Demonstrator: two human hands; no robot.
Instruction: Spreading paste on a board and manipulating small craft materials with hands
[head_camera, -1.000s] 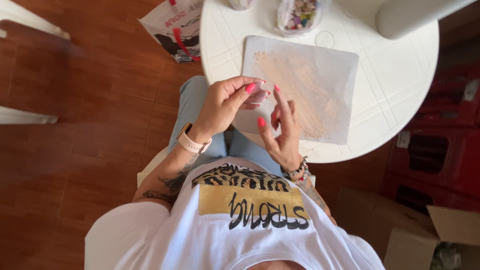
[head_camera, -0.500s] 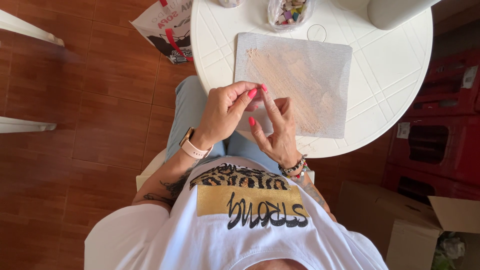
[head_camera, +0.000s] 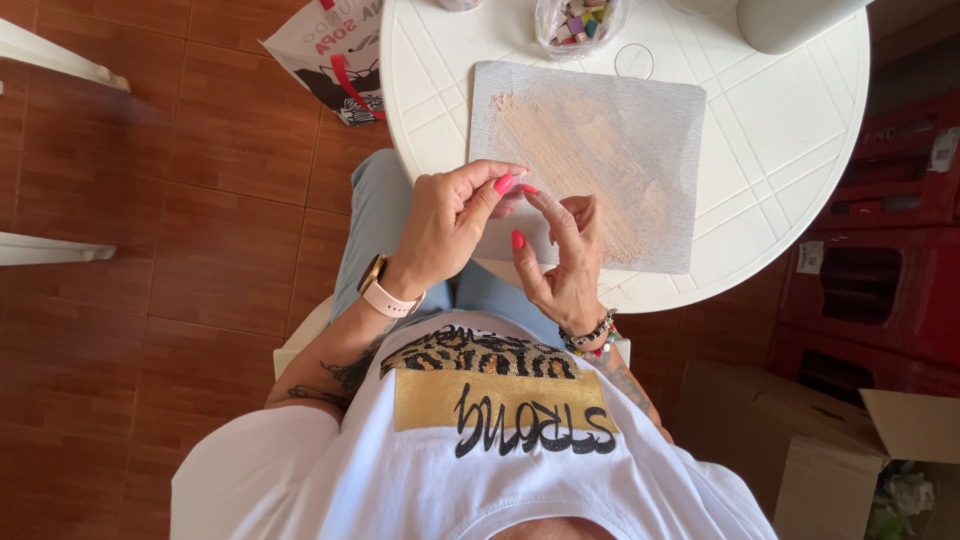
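Left hand (head_camera: 447, 222) fingers pinch the right hand (head_camera: 565, 262) forefinger tip; right fingers spread, above canvas board (head_camera: 600, 160) on desk (head_camera: 780, 150)

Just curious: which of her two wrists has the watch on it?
The left wrist: a gold-cased watch on a pale pink strap. The right wrist wears only beaded bracelets.

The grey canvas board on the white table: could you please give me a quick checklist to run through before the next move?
1. Canvas board lies flat on the table: ok.
2. Left hand and right hand meet at the fingertips at the board's near edge: ok.
3. What the fingers pinch: cannot tell.
4. Bag of coloured pieces on the table beyond the board: ok.
5. Beige smear covers the whole board: not ok.
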